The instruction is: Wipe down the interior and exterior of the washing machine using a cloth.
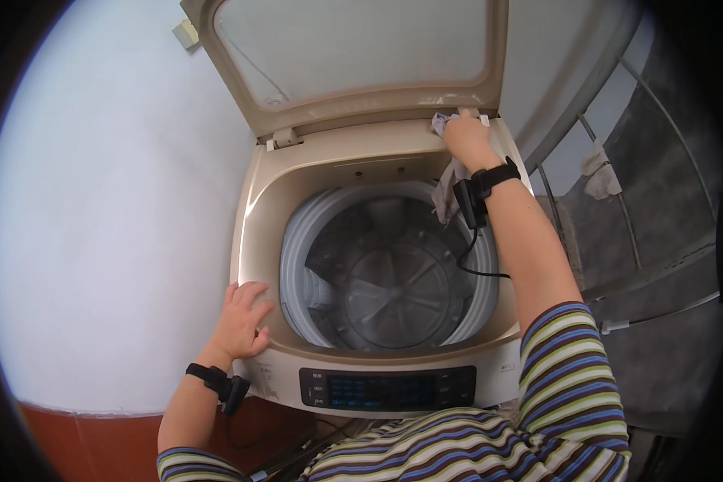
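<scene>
Before me stands a beige top-loading washing machine (343,141) with its framed, see-through lid (361,45) raised. My right hand (469,140) grips a greyish cloth (452,187) at the right lid hinge. Part of the cloth bunches out left of the fingers, and the rest hangs past the rim over the drum opening. On the left front of the machine's top rests my left hand (245,319), fingers spread and holding nothing. Inside the drum (397,283) I see the ribbed round pulsator at the bottom. The left hinge (285,138) is uncovered.
A dark control panel (388,388) with lit writing spans the machine's front. White wall (108,211) rises close on the left. Metal railing bars (626,229) run along the right, with a pale cloth (600,172) on one. A black cable (482,274) trails from my right wrist strap.
</scene>
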